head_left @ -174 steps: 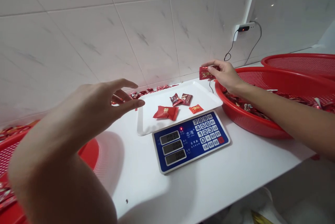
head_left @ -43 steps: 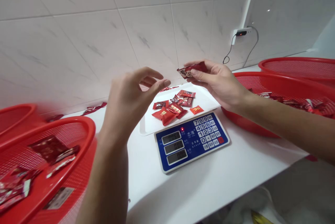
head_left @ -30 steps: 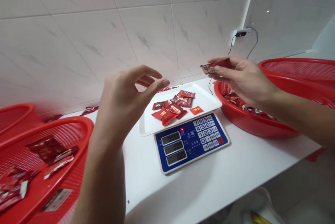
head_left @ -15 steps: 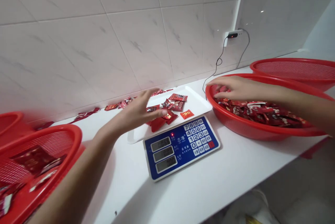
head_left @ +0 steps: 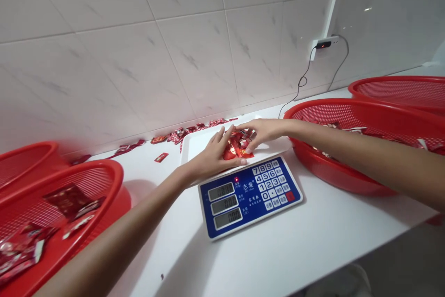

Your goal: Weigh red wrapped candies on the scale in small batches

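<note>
Small red snack packets (head_left: 238,145) sit in a bunch on the white tray (head_left: 190,147) of the weighing scale. My left hand (head_left: 217,153) cups the bunch from the left, thumb along its near side and fingers on its far side. From the right, my right hand (head_left: 259,132) curls its thumb and fingers around the same packets. Between them the hands squeeze the bunch together and hide part of it. Below the tray, the scale's blue panel (head_left: 250,199) shows number keys and lit displays.
At right stand a red mesh basket (head_left: 325,172) holding packets and another red basket (head_left: 399,84) behind it. Two more red baskets (head_left: 114,179) are at left. Loose packets (head_left: 177,135) lie along the tiled wall. A black cable (head_left: 292,100) hangs from a socket.
My right hand has come out of the right basket onto the tray. My left hand has closed in on the packets, which are now gathered into a tighter bunch.
</note>
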{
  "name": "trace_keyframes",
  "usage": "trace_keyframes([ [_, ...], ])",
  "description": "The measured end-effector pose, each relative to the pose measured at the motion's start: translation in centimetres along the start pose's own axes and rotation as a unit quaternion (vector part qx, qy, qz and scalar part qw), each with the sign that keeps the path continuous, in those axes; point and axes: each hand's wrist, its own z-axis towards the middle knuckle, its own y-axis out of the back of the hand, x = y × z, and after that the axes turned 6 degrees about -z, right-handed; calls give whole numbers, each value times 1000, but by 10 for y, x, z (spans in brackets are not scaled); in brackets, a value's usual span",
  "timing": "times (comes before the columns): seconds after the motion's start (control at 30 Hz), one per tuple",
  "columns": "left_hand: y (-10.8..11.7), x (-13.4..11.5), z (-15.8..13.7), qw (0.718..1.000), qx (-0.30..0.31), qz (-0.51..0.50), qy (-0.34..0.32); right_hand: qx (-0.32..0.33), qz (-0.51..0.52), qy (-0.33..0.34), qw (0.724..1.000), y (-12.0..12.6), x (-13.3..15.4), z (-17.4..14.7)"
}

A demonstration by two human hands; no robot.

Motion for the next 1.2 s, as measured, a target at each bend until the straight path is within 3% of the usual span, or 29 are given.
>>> trace_keyframes([
  [0.27, -6, -7, 21, 1000, -7, 8, 17, -11, 45, 3, 999, -6, 0, -1],
  [0.43, -8, -10, 29, 999, -21, 27, 12, -22, 18, 18, 999, -8, -4, 0],
  [1.2, -14, -15, 29, 998, -61, 23, 5, -27, 33, -5, 999, -6, 1, -3],
])
